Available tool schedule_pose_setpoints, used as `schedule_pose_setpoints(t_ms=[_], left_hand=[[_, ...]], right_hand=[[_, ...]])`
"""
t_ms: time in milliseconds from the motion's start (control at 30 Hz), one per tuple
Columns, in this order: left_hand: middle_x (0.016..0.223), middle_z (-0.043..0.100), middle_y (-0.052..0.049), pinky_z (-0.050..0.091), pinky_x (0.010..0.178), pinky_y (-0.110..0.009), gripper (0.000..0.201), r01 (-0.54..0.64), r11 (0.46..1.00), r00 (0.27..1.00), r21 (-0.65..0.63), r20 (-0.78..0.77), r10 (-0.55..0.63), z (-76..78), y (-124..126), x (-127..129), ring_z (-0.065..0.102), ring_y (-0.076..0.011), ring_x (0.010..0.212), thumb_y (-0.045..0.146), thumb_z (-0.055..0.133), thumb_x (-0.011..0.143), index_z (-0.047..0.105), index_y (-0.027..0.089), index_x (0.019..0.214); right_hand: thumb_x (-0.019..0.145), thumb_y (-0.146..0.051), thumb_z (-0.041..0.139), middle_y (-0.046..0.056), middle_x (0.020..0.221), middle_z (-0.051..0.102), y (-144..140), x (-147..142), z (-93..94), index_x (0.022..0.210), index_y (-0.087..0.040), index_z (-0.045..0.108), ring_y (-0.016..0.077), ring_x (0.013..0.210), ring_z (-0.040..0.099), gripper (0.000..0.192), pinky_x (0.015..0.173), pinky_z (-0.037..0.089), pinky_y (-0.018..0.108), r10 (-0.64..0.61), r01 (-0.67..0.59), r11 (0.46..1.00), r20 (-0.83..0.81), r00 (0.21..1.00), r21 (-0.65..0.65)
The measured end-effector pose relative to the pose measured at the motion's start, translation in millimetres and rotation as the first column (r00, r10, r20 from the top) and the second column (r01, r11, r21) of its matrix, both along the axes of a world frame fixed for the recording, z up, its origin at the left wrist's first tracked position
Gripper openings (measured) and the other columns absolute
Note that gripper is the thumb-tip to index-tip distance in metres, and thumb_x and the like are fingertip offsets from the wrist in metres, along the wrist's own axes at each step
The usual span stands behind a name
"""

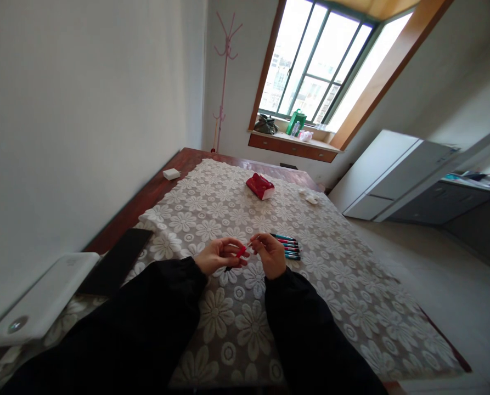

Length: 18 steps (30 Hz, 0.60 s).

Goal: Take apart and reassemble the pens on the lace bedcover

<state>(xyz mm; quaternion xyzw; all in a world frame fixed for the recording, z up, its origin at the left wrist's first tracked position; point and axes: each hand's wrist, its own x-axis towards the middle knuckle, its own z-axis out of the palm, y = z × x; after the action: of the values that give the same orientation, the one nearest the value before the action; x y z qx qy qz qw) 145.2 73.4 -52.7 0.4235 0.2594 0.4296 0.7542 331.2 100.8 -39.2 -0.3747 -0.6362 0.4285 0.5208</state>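
My left hand (220, 257) is closed on a red pen barrel (241, 251), held just above the tablecloth. A dark tip (227, 269) shows below its fingers. My right hand (272, 257) pinches a thin pale stick that looks like a pen refill (249, 244). The refill's lower end meets or lies very near the red barrel; whether it is inside cannot be made out. Right beside my right hand lies a row of several pens (291, 248), teal and red with dark ends, partly hidden by that hand.
A floral tablecloth (215, 312) covers the wooden table (121, 227). Farther off are a red tissue pack (260, 186), crumpled white tissue (309, 196) and a small white box (171, 174). On the left lie a black flat object (117, 262) and a white device (43, 296).
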Motion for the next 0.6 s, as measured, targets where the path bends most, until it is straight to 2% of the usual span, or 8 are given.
schedule_pose_setpoints(t_ms=[167, 400, 600], left_hand=[[0.101, 0.071, -0.014, 0.055, 0.071, -0.034, 0.045, 0.019, 1.000, 0.999, 0.004, -0.042, -0.018, -1.9, 0.1, -0.1, 0.071, -0.0217, 0.077, 0.032, 0.081, 0.071, 0.055, 0.013, 0.102], [0.090, 0.071, -0.010, 0.054, 0.066, -0.030, 0.042, 0.091, 0.995, 0.995, -0.040, 0.032, -0.089, -0.5, -1.7, 0.3, 0.069, -0.0177, 0.066, 0.036, 0.078, 0.073, 0.058, 0.012, 0.101], [0.095, 0.071, -0.012, 0.055, 0.072, -0.032, 0.040, 0.046, 0.999, 0.998, 0.015, -0.031, -0.045, 0.6, -1.0, -1.0, 0.070, -0.0184, 0.073, 0.033, 0.080, 0.071, 0.060, 0.011, 0.099]], right_hand=[[0.083, -0.040, 0.063, 0.003, 0.070, 0.066, -1.1, -0.7, 4.5, 0.083, -0.018, 0.062, 0.0119, 0.056, 0.054, 0.022, 0.052, 0.045, 0.025, 0.063, -0.063, 0.998, -0.024, 0.998, -0.003], [0.085, -0.036, 0.062, 0.002, 0.072, 0.065, -3.1, 1.0, 5.5, 0.082, -0.019, 0.062, 0.0121, 0.057, 0.053, 0.018, 0.055, 0.044, 0.026, 0.103, -0.102, 0.994, -0.012, 0.995, 0.037], [0.087, -0.032, 0.060, 0.002, 0.077, 0.065, -5.1, 2.4, 2.6, 0.085, -0.019, 0.064, 0.0127, 0.062, 0.055, 0.013, 0.060, 0.045, 0.027, 0.024, -0.029, 0.994, 0.055, 0.998, 0.105]])
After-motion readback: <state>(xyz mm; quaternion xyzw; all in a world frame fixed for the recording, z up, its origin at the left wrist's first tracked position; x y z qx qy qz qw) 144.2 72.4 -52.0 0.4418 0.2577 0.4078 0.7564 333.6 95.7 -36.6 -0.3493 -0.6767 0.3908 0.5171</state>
